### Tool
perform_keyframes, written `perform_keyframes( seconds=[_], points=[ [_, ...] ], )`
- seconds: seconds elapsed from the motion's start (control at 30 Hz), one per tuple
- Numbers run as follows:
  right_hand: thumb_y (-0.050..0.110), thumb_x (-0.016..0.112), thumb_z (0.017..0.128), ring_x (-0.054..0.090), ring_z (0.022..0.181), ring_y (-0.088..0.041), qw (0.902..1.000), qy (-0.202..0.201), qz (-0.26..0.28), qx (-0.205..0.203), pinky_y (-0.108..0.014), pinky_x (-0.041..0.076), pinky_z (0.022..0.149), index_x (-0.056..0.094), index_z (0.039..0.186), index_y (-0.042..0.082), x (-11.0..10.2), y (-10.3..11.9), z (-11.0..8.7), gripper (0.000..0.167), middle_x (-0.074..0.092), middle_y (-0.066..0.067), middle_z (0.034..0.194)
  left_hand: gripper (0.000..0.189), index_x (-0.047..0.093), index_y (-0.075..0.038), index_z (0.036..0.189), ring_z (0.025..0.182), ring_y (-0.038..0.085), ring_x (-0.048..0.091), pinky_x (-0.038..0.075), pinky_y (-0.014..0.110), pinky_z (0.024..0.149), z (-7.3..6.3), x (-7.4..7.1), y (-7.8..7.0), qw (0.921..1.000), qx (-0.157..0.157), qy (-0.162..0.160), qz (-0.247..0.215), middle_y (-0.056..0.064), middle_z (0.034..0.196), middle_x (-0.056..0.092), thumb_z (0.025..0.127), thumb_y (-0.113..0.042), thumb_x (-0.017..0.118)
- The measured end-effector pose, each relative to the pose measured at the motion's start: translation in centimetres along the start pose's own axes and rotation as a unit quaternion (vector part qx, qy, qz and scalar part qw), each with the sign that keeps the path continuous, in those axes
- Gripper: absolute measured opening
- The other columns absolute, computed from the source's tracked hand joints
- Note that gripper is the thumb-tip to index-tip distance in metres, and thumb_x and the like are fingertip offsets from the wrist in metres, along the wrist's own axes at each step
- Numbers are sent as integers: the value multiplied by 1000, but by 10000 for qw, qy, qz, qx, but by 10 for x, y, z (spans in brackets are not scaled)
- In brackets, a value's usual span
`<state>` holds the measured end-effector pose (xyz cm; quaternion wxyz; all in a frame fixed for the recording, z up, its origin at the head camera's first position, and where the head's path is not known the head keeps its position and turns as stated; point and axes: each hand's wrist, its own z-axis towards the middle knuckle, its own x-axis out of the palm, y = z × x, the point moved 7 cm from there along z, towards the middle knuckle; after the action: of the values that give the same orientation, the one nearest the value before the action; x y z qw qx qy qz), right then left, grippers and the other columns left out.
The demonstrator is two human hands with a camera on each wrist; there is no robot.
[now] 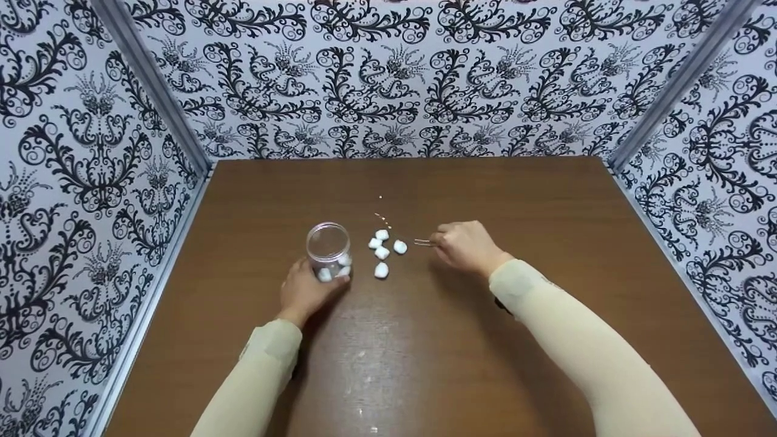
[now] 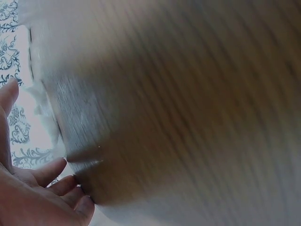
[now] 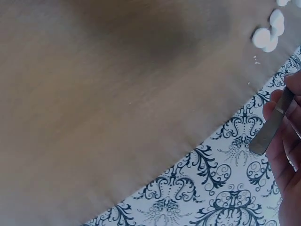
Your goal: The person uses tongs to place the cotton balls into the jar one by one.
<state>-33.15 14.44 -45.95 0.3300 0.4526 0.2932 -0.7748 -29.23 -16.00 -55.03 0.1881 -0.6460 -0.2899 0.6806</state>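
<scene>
A clear jar with several cotton balls at its bottom stands on the table, its round mouth uncovered. My left hand holds it low down, thumb on the near right side; in the left wrist view, the fingers lie against it. To the right of the jar lies a loose group of cotton balls, also visible in the right wrist view. My right hand pinches metal tweezers, their tips pointing left toward the group, apart from it. The right wrist view shows the tweezers' flat rear end.
Tiny pale crumbs are scattered just beyond the cotton balls. The brown wooden table is bordered by patterned panels at the back and both sides.
</scene>
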Motion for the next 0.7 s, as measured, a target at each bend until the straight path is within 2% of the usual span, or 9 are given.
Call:
perform_keyframes(
  seconds=[0.43,0.7],
  points=[
    [18,73,88,65,63,-20,9989,369,-20,283,-41,53,53,78,92,13,11,-5,-3,7,67,0,77,94,48,-3,144,130,37,46,32,57,104,-2,2,1,9998,-132,130,-118,17,143,49,74,-57,80],
    [17,77,86,65,62,-22,9993,216,-101,273,-43,52,52,77,87,12,18,-4,3,5,67,-2,75,97,47,-3,145,130,37,46,32,57,104,-1,3,1,9999,-61,38,-146,18,143,50,72,-57,81]
  ],
)
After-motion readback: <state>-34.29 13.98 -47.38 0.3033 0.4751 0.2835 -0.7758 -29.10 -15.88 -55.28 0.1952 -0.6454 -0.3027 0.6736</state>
